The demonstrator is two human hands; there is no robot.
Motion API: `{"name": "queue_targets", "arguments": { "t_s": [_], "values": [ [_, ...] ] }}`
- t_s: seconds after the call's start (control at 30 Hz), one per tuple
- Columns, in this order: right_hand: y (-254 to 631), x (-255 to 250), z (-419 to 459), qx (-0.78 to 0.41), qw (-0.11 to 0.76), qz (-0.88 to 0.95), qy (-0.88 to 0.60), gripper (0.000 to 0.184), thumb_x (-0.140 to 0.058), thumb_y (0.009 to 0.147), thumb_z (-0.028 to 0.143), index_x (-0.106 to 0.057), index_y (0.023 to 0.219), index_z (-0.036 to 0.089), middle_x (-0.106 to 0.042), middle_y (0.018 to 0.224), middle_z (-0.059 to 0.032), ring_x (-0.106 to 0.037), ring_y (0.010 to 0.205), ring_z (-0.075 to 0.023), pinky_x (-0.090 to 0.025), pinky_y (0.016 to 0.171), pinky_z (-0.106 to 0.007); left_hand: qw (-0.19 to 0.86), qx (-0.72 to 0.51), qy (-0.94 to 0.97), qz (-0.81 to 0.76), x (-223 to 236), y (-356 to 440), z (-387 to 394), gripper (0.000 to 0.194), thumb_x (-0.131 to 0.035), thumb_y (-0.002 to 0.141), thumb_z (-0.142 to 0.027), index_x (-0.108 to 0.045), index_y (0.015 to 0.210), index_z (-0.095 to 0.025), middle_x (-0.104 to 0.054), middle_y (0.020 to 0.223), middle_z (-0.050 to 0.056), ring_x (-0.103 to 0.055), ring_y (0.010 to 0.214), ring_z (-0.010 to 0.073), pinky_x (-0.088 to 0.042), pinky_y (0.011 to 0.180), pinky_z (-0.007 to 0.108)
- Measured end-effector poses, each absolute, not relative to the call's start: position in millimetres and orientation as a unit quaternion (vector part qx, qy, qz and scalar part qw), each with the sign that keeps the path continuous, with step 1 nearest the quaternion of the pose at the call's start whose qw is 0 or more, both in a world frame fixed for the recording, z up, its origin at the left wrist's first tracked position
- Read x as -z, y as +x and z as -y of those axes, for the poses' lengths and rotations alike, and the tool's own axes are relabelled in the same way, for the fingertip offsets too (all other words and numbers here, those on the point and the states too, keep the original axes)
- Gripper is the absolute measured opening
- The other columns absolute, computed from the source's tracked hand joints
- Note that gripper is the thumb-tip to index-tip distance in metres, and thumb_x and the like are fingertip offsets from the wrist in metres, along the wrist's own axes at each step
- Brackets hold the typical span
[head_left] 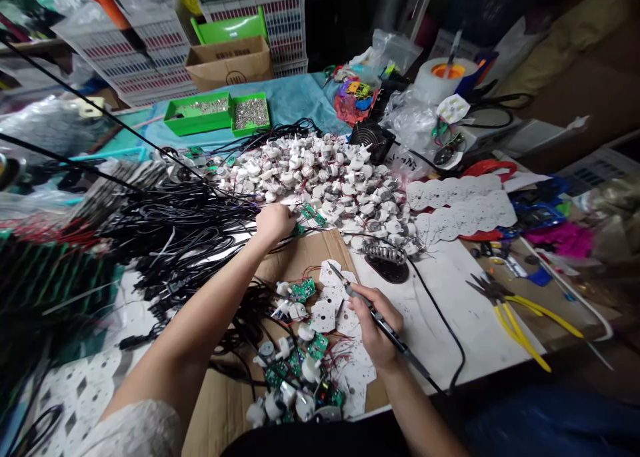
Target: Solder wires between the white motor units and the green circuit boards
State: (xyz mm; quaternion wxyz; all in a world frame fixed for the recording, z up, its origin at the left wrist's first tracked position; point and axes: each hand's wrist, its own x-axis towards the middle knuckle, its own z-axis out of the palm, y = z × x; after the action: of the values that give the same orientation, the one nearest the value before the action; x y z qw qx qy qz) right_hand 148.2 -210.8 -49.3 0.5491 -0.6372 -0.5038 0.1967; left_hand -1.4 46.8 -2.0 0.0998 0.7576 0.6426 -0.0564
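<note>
My right hand [377, 320] grips a soldering iron [377, 318] like a pen, its tip pointing up and left over white scalloped circuit boards [324, 316]. Stretched forward, my left hand [275, 224] is closed at the edge of a heap of black cables [180, 220]; what its fingers hold is hidden. Just right of that hand lies a small green circuit board [313, 214]. Nearer to me, white motor units [305, 404] with green boards and thin red wires are gathered on brown cardboard [213, 404].
A large pile of white motor parts [310, 170] spreads behind my hands. A coiled iron stand [385, 252] sits right of centre. Yellow-handled pliers [520, 334] and cutters [537, 305] lie at the right. Green trays [200, 125] of small metal parts stand at the back.
</note>
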Motion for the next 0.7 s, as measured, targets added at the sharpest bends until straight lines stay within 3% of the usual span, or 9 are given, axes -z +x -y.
{"name": "queue_targets", "arguments": {
  "t_s": [0.17, 0.27, 0.37, 0.53, 0.7],
  "values": [
    [149, 47, 210, -0.199, 0.545, 0.511, -0.634, 0.020, -0.056, 0.099, 0.024, -0.071, 0.111, 0.021, -0.074, 0.088, -0.0041, -0.074, 0.077, -0.0187, -0.059, 0.070, -0.030, 0.083, -0.016, 0.778, -0.623, -24, -13, -45, 0.030, -0.057, 0.092, -0.037, -0.078, 0.104, -0.020, -0.078, 0.092, 0.011, -0.072, 0.089, 0.0259, -0.047, 0.070, 0.029],
    [150, 48, 210, -0.198, 0.551, 0.509, -0.630, 0.020, -0.056, 0.099, 0.024, -0.071, 0.111, 0.021, -0.074, 0.088, -0.0041, -0.074, 0.077, -0.0183, -0.059, 0.070, -0.030, 0.005, -0.073, 0.848, -0.525, -38, -27, -30, 0.028, -0.051, 0.097, -0.034, -0.075, 0.104, -0.020, -0.077, 0.085, 0.009, -0.070, 0.075, 0.0212, -0.043, 0.065, 0.027],
    [150, 49, 210, -0.199, 0.551, 0.508, -0.631, 0.019, -0.056, 0.099, 0.025, -0.072, 0.110, 0.021, -0.074, 0.089, -0.0046, -0.073, 0.077, -0.0183, -0.059, 0.070, -0.030, 0.006, -0.141, 0.901, -0.410, -41, -43, -11, 0.028, -0.048, 0.100, -0.032, -0.073, 0.100, -0.019, -0.076, 0.085, 0.008, -0.068, 0.069, 0.0165, -0.041, 0.059, 0.023],
    [148, 48, 210, -0.200, 0.552, 0.501, -0.636, 0.019, -0.056, 0.100, 0.026, -0.071, 0.111, 0.021, -0.074, 0.089, -0.0050, -0.074, 0.078, -0.0186, -0.059, 0.068, -0.029, 0.133, -0.252, 0.897, -0.337, -15, -63, 20, 0.021, -0.052, 0.098, -0.028, -0.072, 0.099, -0.021, -0.079, 0.095, 0.008, -0.073, 0.083, 0.0164, -0.053, 0.073, 0.024],
    [148, 48, 211, -0.205, 0.546, 0.498, -0.641, 0.021, -0.055, 0.100, 0.028, -0.072, 0.112, 0.021, -0.075, 0.091, -0.0057, -0.074, 0.078, -0.0194, -0.059, 0.064, -0.029, 0.334, -0.291, 0.805, -0.396, 13, -66, 40, 0.020, -0.062, 0.093, -0.038, -0.071, 0.092, -0.021, -0.078, 0.095, 0.007, -0.074, 0.087, 0.0189, -0.058, 0.083, 0.031]
  ]
}}
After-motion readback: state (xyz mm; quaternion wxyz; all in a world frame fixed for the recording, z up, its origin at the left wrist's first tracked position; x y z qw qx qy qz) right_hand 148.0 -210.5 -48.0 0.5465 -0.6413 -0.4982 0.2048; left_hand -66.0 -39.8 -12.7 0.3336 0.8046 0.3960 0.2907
